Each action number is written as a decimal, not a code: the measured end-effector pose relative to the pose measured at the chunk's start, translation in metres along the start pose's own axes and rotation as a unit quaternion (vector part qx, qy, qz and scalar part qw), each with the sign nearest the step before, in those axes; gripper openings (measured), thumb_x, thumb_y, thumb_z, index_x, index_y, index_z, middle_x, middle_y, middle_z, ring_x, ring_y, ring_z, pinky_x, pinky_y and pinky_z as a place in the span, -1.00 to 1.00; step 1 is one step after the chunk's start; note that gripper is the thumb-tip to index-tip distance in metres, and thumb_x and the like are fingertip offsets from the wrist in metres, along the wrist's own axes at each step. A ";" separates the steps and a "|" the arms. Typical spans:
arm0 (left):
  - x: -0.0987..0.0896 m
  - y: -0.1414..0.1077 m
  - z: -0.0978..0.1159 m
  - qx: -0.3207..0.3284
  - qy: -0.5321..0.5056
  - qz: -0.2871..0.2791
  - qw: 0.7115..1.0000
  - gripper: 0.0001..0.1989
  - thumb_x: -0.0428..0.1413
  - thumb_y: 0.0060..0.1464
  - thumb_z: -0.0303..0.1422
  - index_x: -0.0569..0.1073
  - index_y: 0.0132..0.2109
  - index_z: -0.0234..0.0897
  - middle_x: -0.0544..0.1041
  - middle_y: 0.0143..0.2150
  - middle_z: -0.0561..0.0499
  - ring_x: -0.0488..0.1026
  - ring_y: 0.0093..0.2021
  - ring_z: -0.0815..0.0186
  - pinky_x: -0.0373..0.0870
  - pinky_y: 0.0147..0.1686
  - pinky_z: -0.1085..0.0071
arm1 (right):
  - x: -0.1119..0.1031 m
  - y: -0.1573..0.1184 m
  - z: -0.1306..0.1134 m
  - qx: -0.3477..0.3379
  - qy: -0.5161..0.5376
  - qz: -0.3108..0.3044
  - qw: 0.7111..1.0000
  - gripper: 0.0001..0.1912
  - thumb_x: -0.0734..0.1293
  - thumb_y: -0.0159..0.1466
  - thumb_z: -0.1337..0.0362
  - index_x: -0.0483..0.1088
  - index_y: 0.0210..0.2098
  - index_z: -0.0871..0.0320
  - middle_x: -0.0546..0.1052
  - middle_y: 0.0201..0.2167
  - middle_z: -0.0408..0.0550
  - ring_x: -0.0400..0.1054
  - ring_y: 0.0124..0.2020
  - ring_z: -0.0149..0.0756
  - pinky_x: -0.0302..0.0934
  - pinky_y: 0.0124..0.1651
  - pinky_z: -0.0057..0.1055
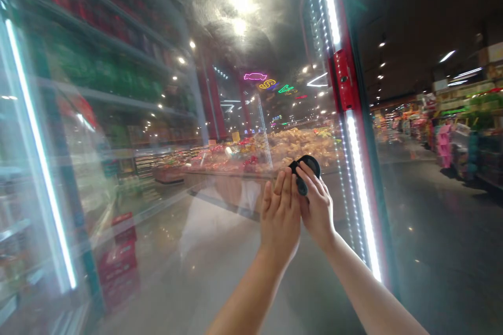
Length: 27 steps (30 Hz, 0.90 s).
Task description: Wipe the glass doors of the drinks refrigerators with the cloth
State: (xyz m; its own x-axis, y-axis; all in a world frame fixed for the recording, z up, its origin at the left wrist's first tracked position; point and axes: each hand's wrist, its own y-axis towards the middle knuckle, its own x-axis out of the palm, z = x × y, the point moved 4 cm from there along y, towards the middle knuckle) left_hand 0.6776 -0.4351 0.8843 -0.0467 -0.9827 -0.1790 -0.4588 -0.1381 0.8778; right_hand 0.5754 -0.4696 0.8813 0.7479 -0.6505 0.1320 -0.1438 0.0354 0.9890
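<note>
A black round fitting (310, 164) with a short lever-like part sits at the glass door (236, 251); it looks like a suction cup, but its exact kind is partly covered. My right hand (317, 208) lies over it, thumb and fingers closed on its near side. Beside it, my left hand (281, 217) is held with fingers stretched out and its palm toward the glass. The left fingertips come close to the black fitting's left edge; whether they touch it I cannot tell.
Bright light strips (363, 193) run down the door's right edge, with a red bracket (346, 79) between them. Blurred shelves of bottles (94, 57) stand at left behind the glass. Red boxes (120, 267) sit low left. A shop aisle (428, 209) extends at right.
</note>
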 end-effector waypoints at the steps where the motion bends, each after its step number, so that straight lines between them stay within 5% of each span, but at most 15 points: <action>1: -0.005 -0.003 -0.008 -0.009 0.008 0.001 1.000 -0.43 -0.09 0.29 -0.49 0.12 0.41 -0.44 0.12 0.45 -0.17 -0.06 0.48 0.21 -0.17 0.48 0.11 | 0.005 0.003 -0.010 -0.007 0.001 -0.011 1.000 -0.45 0.17 0.40 0.39 0.18 0.35 0.00 0.36 0.31 0.07 0.29 0.29 -0.12 0.27 0.27 -0.02; 4: -0.016 -0.032 -0.019 -0.028 0.033 0.010 0.999 -0.42 -0.12 0.28 -0.53 0.10 0.41 -0.47 0.14 0.44 -0.19 -0.02 0.48 0.19 -0.18 0.49 0.11 | 0.012 -0.010 -0.030 -0.050 0.001 -0.071 0.996 -0.44 0.16 0.39 0.41 0.16 0.36 0.02 0.36 0.31 0.06 0.30 0.29 -0.16 0.27 0.27 -0.08; 8: -0.016 -0.068 0.000 -0.038 0.045 0.021 0.998 -0.46 -0.14 0.29 -0.52 0.16 0.39 -0.52 0.16 0.44 -0.22 -0.01 0.47 0.15 -0.19 0.49 0.13 | 0.000 -0.039 -0.024 -0.115 0.007 -0.117 0.986 -0.44 0.14 0.39 0.44 0.18 0.36 0.04 0.41 0.27 0.05 0.31 0.28 -0.17 0.30 0.24 -0.13; 12: -0.007 -0.045 0.011 -0.025 0.047 0.020 0.998 -0.48 -0.12 0.29 -0.51 0.21 0.36 -0.53 0.14 0.45 -0.22 0.03 0.46 0.11 -0.20 0.48 0.10 | -0.008 -0.024 -0.005 -0.088 0.018 -0.084 0.992 -0.47 0.14 0.40 0.43 0.24 0.32 0.03 0.43 0.26 0.05 0.35 0.25 -0.16 0.31 0.22 -0.11; 15: -0.010 -0.014 -0.006 -0.015 0.047 0.021 0.999 -0.48 -0.10 0.30 -0.48 0.21 0.36 -0.50 0.13 0.45 -0.20 0.02 0.47 0.13 -0.17 0.48 0.10 | 0.000 0.006 -0.010 -0.048 0.027 -0.048 0.997 -0.48 0.15 0.39 0.40 0.26 0.31 0.02 0.42 0.27 0.03 0.33 0.26 -0.15 0.31 0.24 -0.11; 18: -0.022 -0.008 -0.032 -0.022 0.051 0.017 0.998 -0.47 -0.12 0.31 -0.49 0.18 0.38 -0.46 0.13 0.45 -0.18 0.00 0.47 0.16 -0.15 0.48 0.07 | 0.016 0.021 -0.031 -0.046 0.017 -0.051 0.998 -0.48 0.15 0.39 0.39 0.25 0.31 0.04 0.36 0.31 0.02 0.31 0.28 -0.17 0.27 0.28 -0.13; 22: -0.034 -0.049 -0.041 -0.044 0.060 0.008 0.997 -0.46 -0.15 0.29 -0.53 0.18 0.38 -0.49 0.12 0.45 -0.23 -0.01 0.48 0.14 -0.15 0.48 0.07 | 0.024 0.000 -0.058 -0.101 0.011 -0.114 0.988 -0.49 0.13 0.39 0.41 0.25 0.31 0.07 0.38 0.30 -0.01 0.27 0.31 -0.18 0.25 0.30 -0.16; 27: -0.026 -0.080 -0.011 -0.058 0.068 0.002 0.996 -0.48 -0.14 0.29 -0.52 0.21 0.36 -0.52 0.09 0.46 -0.24 -0.03 0.48 0.10 -0.12 0.47 0.14 | 0.005 -0.033 -0.044 -0.130 -0.009 -0.149 0.980 -0.48 0.13 0.40 0.42 0.24 0.32 0.04 0.41 0.27 0.00 0.33 0.26 -0.16 0.29 0.25 -0.12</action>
State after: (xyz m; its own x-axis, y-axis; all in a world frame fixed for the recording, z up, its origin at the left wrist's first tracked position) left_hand 0.7257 -0.3998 0.8235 0.0766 -0.9897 -0.1206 -0.3520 -0.1400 0.9255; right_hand 0.6123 -0.4407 0.8525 0.7193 -0.6752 -0.1634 0.2508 0.0331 0.9675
